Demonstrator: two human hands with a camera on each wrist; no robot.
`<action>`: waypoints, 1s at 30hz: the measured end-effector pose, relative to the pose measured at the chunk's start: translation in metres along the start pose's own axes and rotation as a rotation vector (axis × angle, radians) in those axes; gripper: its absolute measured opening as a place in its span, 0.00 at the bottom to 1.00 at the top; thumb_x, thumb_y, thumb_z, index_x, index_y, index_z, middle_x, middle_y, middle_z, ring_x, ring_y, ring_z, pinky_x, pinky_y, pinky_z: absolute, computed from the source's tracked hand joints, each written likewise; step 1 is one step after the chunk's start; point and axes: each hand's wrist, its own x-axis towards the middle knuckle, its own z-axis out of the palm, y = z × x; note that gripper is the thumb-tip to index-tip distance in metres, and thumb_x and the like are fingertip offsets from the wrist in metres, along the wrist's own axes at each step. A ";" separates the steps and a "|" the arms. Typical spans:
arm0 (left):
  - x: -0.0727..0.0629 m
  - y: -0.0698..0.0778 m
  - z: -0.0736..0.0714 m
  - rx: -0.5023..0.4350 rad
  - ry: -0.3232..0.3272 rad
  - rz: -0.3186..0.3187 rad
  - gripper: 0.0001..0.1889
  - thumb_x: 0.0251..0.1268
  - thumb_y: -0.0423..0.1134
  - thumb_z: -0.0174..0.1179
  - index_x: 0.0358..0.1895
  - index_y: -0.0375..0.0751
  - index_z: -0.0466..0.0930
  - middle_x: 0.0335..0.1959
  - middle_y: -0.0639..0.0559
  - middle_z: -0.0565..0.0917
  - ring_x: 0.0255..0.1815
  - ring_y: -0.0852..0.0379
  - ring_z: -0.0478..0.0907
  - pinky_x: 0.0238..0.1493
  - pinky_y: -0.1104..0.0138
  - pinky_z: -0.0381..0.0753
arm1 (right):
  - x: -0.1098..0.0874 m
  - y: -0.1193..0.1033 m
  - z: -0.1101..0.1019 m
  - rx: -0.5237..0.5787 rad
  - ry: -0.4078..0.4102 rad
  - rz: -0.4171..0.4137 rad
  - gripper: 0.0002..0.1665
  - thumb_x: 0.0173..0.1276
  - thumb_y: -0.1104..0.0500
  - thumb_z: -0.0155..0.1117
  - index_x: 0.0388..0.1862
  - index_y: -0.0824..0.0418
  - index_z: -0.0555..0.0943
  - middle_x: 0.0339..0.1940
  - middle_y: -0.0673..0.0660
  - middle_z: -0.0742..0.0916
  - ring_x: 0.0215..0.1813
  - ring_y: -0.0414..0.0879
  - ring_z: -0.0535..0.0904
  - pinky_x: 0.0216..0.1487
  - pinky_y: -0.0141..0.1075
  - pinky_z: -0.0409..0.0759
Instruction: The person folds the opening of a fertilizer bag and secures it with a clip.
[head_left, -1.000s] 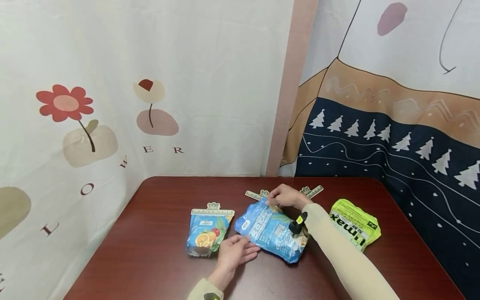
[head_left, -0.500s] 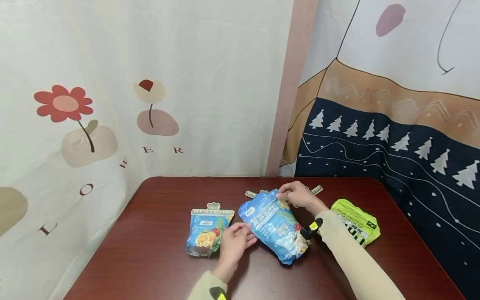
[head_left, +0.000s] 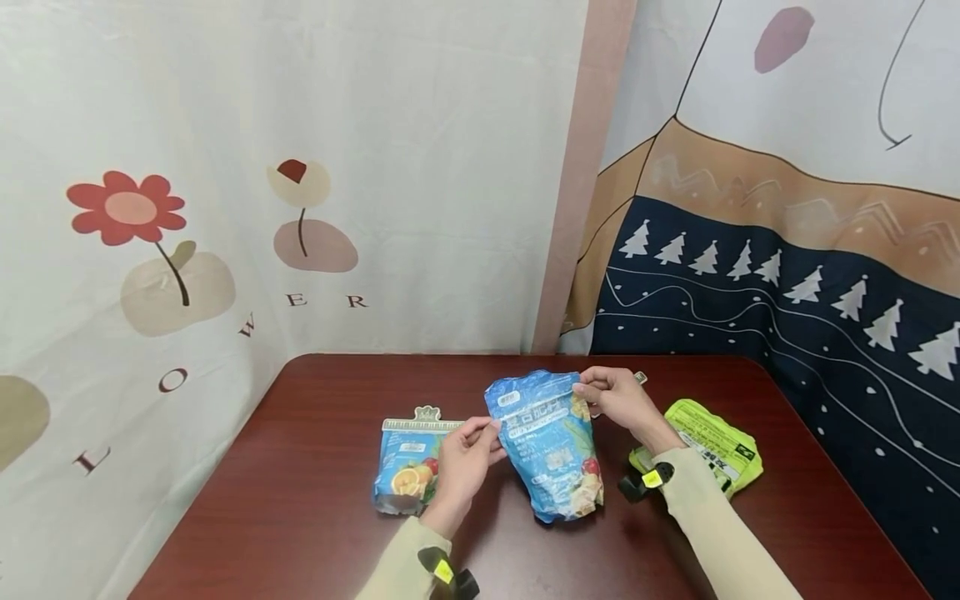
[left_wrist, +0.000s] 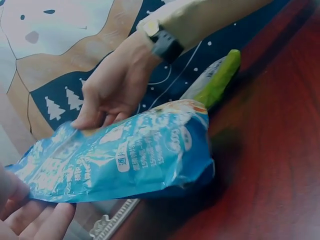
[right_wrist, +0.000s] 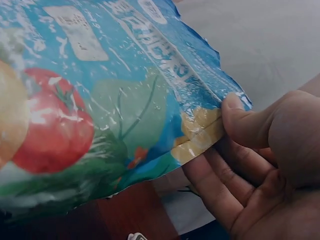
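A crinkled blue fertilizer bag (head_left: 551, 450), printed with fruit and vegetables, stands tilted over the table between both hands. My left hand (head_left: 462, 467) pinches its left edge near the top; in the left wrist view the thumb lies above the bag and the fingers below. At the upper right corner, my right hand (head_left: 622, 400) pinches the film between thumb and fingers, as the right wrist view shows closely. Left of it lies a smaller blue bag (head_left: 405, 471) with a ruler-like clip (head_left: 420, 425) across its top, partly behind my left hand.
A lime-green bag (head_left: 720, 442) lies to the right, partly covered by my right forearm. Behind the held bag rests another ruler-patterned clip (left_wrist: 117, 220), mostly hidden in the head view. The brown table (head_left: 300, 517) meets printed curtains at its far edge.
The fertilizer bag has been raised and turned more upright. My right hand has shifted right with its corner. My left hand has moved up from beside the lower edge to the left edge.
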 end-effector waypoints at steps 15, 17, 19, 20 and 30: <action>0.018 0.012 0.004 0.038 -0.023 0.142 0.10 0.71 0.35 0.65 0.48 0.30 0.87 0.39 0.37 0.90 0.32 0.57 0.89 0.44 0.56 0.90 | -0.038 -0.006 -0.005 0.060 0.163 -0.046 0.11 0.72 0.55 0.70 0.43 0.63 0.83 0.40 0.56 0.92 0.38 0.42 0.87 0.45 0.44 0.89; 0.019 0.013 0.003 0.032 -0.026 0.155 0.10 0.70 0.35 0.65 0.47 0.31 0.87 0.39 0.38 0.90 0.32 0.58 0.89 0.44 0.56 0.90 | -0.041 -0.007 -0.004 0.078 0.165 -0.066 0.11 0.71 0.56 0.70 0.42 0.64 0.82 0.39 0.56 0.91 0.37 0.42 0.88 0.43 0.42 0.90; 0.019 0.015 0.002 0.027 -0.036 0.175 0.10 0.70 0.35 0.66 0.47 0.31 0.88 0.40 0.38 0.90 0.33 0.58 0.89 0.45 0.56 0.89 | -0.043 -0.008 -0.004 0.097 0.169 -0.093 0.11 0.70 0.58 0.71 0.42 0.65 0.82 0.38 0.56 0.91 0.36 0.42 0.88 0.43 0.44 0.90; 0.019 0.016 0.001 0.025 -0.041 0.183 0.10 0.70 0.35 0.66 0.47 0.31 0.88 0.40 0.37 0.90 0.33 0.58 0.89 0.46 0.56 0.89 | -0.044 -0.008 -0.004 0.109 0.174 -0.101 0.10 0.70 0.59 0.71 0.41 0.65 0.82 0.37 0.56 0.91 0.36 0.42 0.88 0.43 0.44 0.90; 0.022 0.019 -0.007 0.029 -0.053 0.262 0.08 0.70 0.31 0.65 0.46 0.29 0.87 0.40 0.33 0.89 0.33 0.64 0.87 0.46 0.58 0.89 | -0.045 -0.010 -0.001 0.180 0.123 -0.180 0.13 0.69 0.61 0.71 0.43 0.70 0.81 0.37 0.54 0.91 0.36 0.41 0.89 0.43 0.37 0.89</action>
